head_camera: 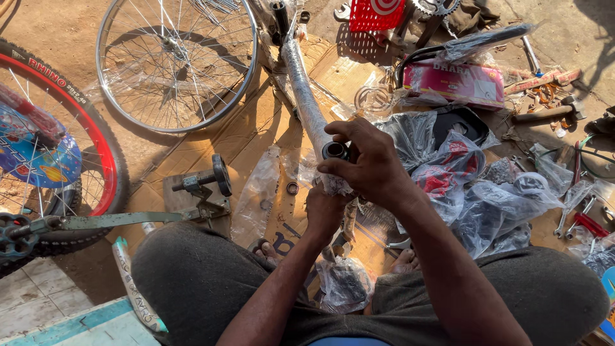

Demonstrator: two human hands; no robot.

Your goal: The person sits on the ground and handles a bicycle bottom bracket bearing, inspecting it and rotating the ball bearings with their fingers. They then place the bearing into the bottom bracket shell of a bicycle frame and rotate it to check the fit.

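Cardboard [256, 138] lies flattened over the dirt ground, and every place below is told from the wrapped frame tube [306, 102] that runs along it from the top of the view down to the hands. Largest, well off to the tube's left at the picture's edge, stands a tyred wheel with a red rim [96, 154]; between that wheel and the tube, nearer the top, lies a bare spoked rim [176, 64] whose edge comes close to the tube's upper end. To the tube's right spreads a heap of crumpled clear plastic bags [487, 192], with a pink box [458, 83] above them and a red plastic basket [377, 14] near the tube's top. Left of the tube's lower end sits a small metal stand with a black knob [206, 186], and a small ring [292, 188] lies on the cardboard just beside the tube. The left hand [323, 211] is closed around the tube's lower, plastic-wrapped end from beneath, holding it up. The right hand [368, 166] comes over from the right, thumb and fingers pinched narrow on a dark round cup [334, 150] that sits at the tube's open end, directly above the left hand's grasp.
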